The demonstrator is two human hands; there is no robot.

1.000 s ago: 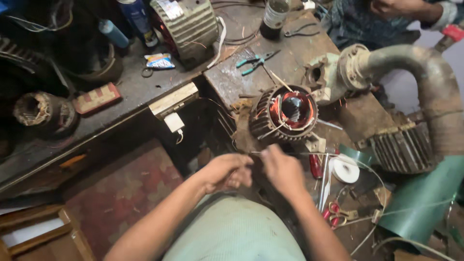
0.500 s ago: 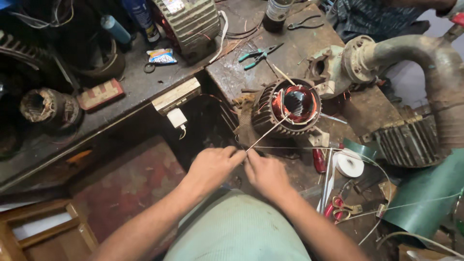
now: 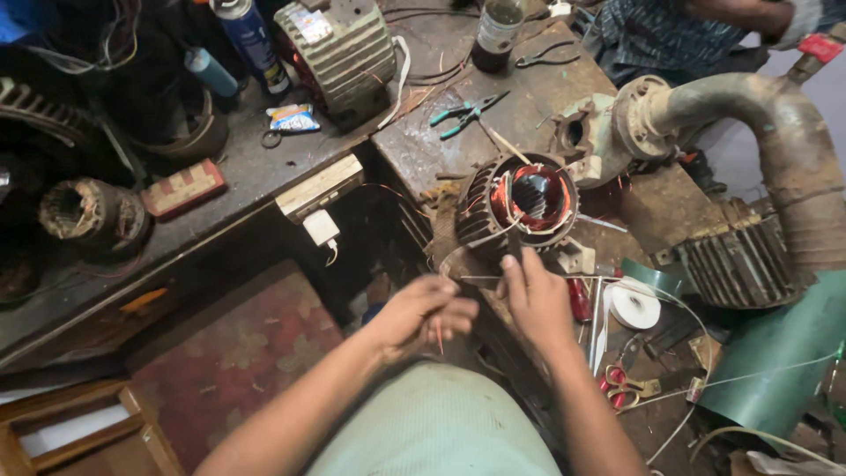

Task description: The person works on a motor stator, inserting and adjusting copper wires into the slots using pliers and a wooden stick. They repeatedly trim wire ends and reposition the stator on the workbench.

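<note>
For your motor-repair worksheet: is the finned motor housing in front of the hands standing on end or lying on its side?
On end. The motor housing shows its round open bore and copper windings facing up.

The thin wire (image 3: pixel 438 333) pinched in the left hand (image 3: pixel 421 316) is too fine to follow past the fingers. The right hand (image 3: pixel 536 300) covers the motor's (image 3: pixel 520 204) near rim. Beyond the motor, another person's arm (image 3: pixel 749 13) is cut off by the top edge. Right of the hands, the green sheet (image 3: pixel 780 361) runs off-frame.
</note>
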